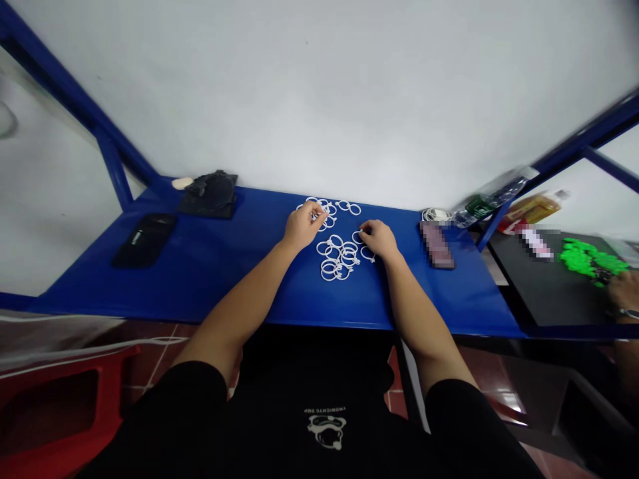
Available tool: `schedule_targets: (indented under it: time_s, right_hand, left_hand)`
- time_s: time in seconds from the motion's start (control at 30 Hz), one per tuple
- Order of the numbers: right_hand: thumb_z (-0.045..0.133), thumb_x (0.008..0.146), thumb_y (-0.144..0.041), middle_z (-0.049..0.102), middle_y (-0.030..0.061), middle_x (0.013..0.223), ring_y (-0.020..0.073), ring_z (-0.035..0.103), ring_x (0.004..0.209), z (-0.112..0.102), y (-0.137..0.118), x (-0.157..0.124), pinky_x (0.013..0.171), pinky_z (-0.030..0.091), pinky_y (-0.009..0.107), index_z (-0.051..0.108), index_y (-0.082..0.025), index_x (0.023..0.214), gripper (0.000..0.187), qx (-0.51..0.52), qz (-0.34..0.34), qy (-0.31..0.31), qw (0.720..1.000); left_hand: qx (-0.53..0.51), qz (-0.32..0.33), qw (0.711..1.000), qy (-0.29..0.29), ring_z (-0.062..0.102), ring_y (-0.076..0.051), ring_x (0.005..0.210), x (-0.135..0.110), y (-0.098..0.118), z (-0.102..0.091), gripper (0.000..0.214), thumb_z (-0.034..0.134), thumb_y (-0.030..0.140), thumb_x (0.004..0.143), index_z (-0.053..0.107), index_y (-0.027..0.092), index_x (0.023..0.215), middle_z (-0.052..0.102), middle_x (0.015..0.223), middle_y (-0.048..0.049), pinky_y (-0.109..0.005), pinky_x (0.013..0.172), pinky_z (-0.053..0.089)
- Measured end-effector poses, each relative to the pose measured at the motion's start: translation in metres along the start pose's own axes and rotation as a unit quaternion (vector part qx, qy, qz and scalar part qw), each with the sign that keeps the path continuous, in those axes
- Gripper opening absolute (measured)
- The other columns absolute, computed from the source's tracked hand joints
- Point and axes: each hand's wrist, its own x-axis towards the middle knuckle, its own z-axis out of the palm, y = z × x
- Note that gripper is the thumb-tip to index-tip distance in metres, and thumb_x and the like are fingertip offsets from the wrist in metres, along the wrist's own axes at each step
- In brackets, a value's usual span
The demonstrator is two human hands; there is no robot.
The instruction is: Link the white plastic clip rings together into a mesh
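Several white plastic rings [337, 258] lie in a loose pile on the blue table [214, 279] in front of me, with a few more rings [348, 207] near the wall. My left hand [303, 225] is closed in a pinch on a white ring at the pile's far left. At the pile's right edge, my right hand [380, 239] rests with fingers curled, pinching another white ring.
A black phone [143, 239] and a dark cloth [210, 193] lie at the table's left. A blurred phone [437, 244], a coiled cable [436, 214] and bottles [492, 196] sit at the right. Another person's hand [624, 293] works by green parts [589, 257] on a black table. A red stool [54, 412] stands lower left.
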Motion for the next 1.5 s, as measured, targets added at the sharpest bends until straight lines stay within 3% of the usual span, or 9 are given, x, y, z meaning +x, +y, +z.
schedule_targets:
  time_s: [0.1,0.27,0.37,0.5,0.63,0.97,1.23,1.4,1.5]
  right_hand:
    - [0.069,0.081,-0.029,0.069,0.0011,0.087,0.0181,0.062,0.077,0.006,-0.003,0.002,0.075,0.05,0.031,0.064,-0.023,0.091,0.012,0.161,0.008,0.064,0.985]
    - [0.065,0.076,-0.032,0.061,-0.0048,0.068,0.0122,0.045,0.054,0.011,-0.013,0.004,0.055,0.038,0.025,0.059,-0.024,0.094,0.02,0.419,0.054,0.091,0.902]
    - [0.068,0.073,-0.034,0.064,-0.0036,0.069,0.0093,0.038,0.049,0.009,-0.017,0.003,0.048,0.029,0.024,0.065,-0.022,0.093,0.023,0.477,0.075,0.075,0.873]
    - [0.068,0.07,-0.035,0.067,-0.0032,0.073,0.0072,0.036,0.046,0.007,-0.018,0.004,0.044,0.024,0.023,0.07,-0.021,0.096,0.029,0.529,0.11,0.081,0.837]
    - [0.064,0.073,-0.035,0.07,-0.0016,0.077,0.007,0.038,0.045,0.006,-0.018,0.007,0.042,0.024,0.023,0.074,-0.02,0.1,0.033,0.544,0.118,0.092,0.826]
    - [0.062,0.071,-0.035,0.072,0.0009,0.076,0.0088,0.043,0.047,0.005,-0.021,0.003,0.044,0.029,0.024,0.075,-0.019,0.088,0.026,0.51,0.109,0.089,0.849]
    - [0.051,0.074,-0.034,0.054,-0.0017,0.055,0.0137,0.045,0.049,0.009,-0.023,-0.002,0.05,0.036,0.026,0.061,-0.024,0.067,0.016,0.385,0.047,0.082,0.918]
    - [0.051,0.08,-0.029,0.072,0.0018,0.078,0.018,0.062,0.065,0.013,-0.026,-0.011,0.065,0.05,0.03,0.07,-0.022,0.096,0.026,0.302,-0.05,0.056,0.95]
    - [0.053,0.083,-0.025,0.078,0.0036,0.092,0.0211,0.07,0.08,0.011,-0.031,-0.018,0.078,0.054,0.033,0.07,-0.022,0.109,0.031,0.247,-0.107,-0.001,0.963]
  left_hand:
    - [-0.012,0.02,1.0,-0.001,0.06,-0.012,0.057,-0.001,0.003,0.001,0.013,0.073,0.03,0.097,0.075,0.02,0.106,0.077,0.085,-0.0012,-0.027,0.066,0.051]
    - [-0.025,0.064,0.997,-0.037,0.075,-0.018,0.089,-0.001,0.003,0.004,0.017,0.067,0.028,0.102,0.08,0.022,0.111,0.081,0.107,-0.0068,-0.031,0.083,0.059]
    - [-0.023,0.087,0.995,-0.039,0.076,-0.02,0.101,-0.001,0.001,0.005,0.02,0.064,0.026,0.104,0.08,0.023,0.115,0.081,0.111,-0.0068,-0.034,0.092,0.059]
    - [-0.004,0.091,0.995,-0.047,0.075,-0.019,0.098,-0.003,0.001,0.004,0.025,0.062,0.027,0.105,0.078,0.022,0.123,0.079,0.112,-0.0071,-0.034,0.092,0.059]
    - [-0.014,0.112,0.992,-0.051,0.073,-0.019,0.105,-0.004,0.002,0.002,0.032,0.051,0.024,0.108,0.075,0.021,0.13,0.077,0.119,-0.0081,-0.034,0.095,0.058]
    - [-0.015,0.105,0.99,-0.091,0.073,-0.019,0.107,-0.004,0.002,0.001,0.036,0.049,0.016,0.105,0.076,0.022,0.127,0.076,0.121,-0.0072,-0.034,0.098,0.058]
    - [-0.002,0.077,0.991,-0.108,0.074,-0.019,0.099,-0.002,0.005,-0.001,0.034,0.052,0.01,0.095,0.081,0.022,0.109,0.079,0.111,-0.0053,-0.034,0.093,0.059]
    - [0.012,0.082,0.99,-0.11,0.074,-0.02,0.093,-0.001,0.006,0.0,0.031,0.055,0.008,0.09,0.082,0.022,0.094,0.079,0.1,-0.0047,-0.034,0.088,0.059]
    - [0.02,0.083,0.989,-0.12,0.074,-0.02,0.09,-0.002,0.006,0.001,0.031,0.055,0.008,0.087,0.082,0.022,0.088,0.08,0.095,-0.0036,-0.034,0.087,0.059]
